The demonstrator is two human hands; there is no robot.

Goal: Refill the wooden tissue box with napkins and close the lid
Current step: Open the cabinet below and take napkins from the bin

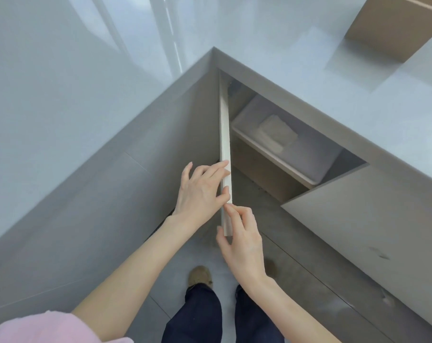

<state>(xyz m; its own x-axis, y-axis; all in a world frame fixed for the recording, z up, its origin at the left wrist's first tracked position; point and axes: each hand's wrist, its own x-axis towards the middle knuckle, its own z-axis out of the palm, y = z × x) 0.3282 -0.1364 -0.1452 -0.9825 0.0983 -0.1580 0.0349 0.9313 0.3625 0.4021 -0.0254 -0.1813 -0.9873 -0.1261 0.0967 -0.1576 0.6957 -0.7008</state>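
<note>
A person stands at the corner of a pale grey bench (308, 78), looking down at an open cabinet door (225, 144) seen edge-on as a narrow white strip running from 12 o'clock toward the middle of the view. The left hand (200, 191) lies against the door's outer face, its fingers (218, 167) curled over the white edge. Just below it, toward 6 o'clock, the right hand (242, 241) pinches the lower end of the same edge between thumb and fingertips; the two hands sit close together, nearly touching, both closed on the door. Inside the open cabinet, at about 2 o'clock from the hands, a white bin (306, 159) rests on a shelf (271, 155), and in it lies a wrapped pack of napkins (276, 132), well apart from both hands. The wooden tissue box is not seen anywhere in the view. At the far 1 o'clock corner a brown cardboard box (393, 28) stands on the bench. At 6 o'clock, dark trousers (195, 315) and a tan shoe (200, 276) show on the grey floor (296, 280), and a pink sleeve (34, 328) fills the 7 o'clock corner.
</note>
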